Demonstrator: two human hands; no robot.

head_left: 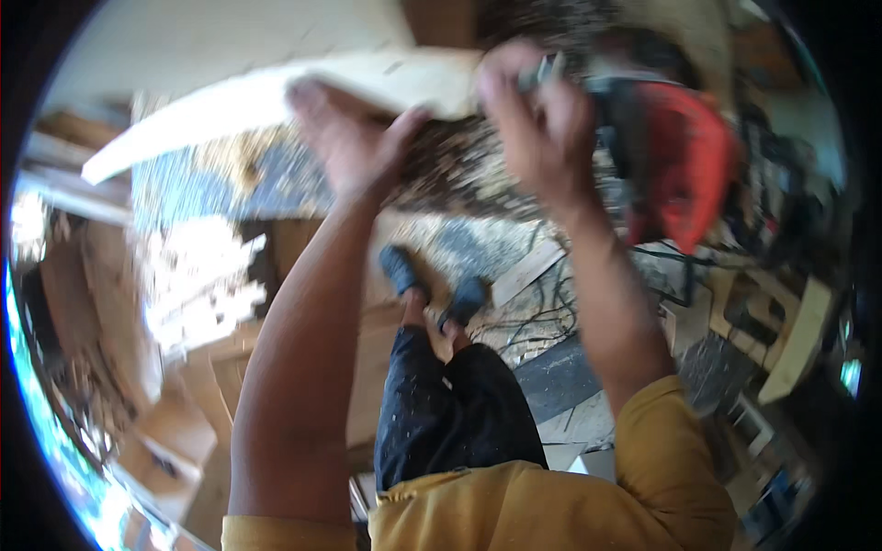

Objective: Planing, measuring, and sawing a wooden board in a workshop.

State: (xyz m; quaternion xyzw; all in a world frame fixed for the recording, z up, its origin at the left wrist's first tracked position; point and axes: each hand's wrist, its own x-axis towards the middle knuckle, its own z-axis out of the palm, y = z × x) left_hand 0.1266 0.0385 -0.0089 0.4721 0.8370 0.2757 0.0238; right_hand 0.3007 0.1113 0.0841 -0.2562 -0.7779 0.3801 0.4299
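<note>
Pale board (230, 103), ten to twelve o'clock. Left hand (352, 142), eleven o'clock: thumb and fingers apart at its near edge. Right hand (542, 124), one o'clock: fingers curled; blurred, cannot tell on what. Judgement: steady board evenly, fingers clear of red power tool (684, 161), two o'clock.

Obstacle beside right hand (544, 124): red machine (687, 156)

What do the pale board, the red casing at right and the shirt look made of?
Pale board: probably bare wood, from its even cream tone; blur hides any grain.
Red casing: likely molded plastic, going by the uniform saturated colour; painted metal is possible.
Mustard shirt: matte woven or knit fabric, shown by its soft folds.
</note>
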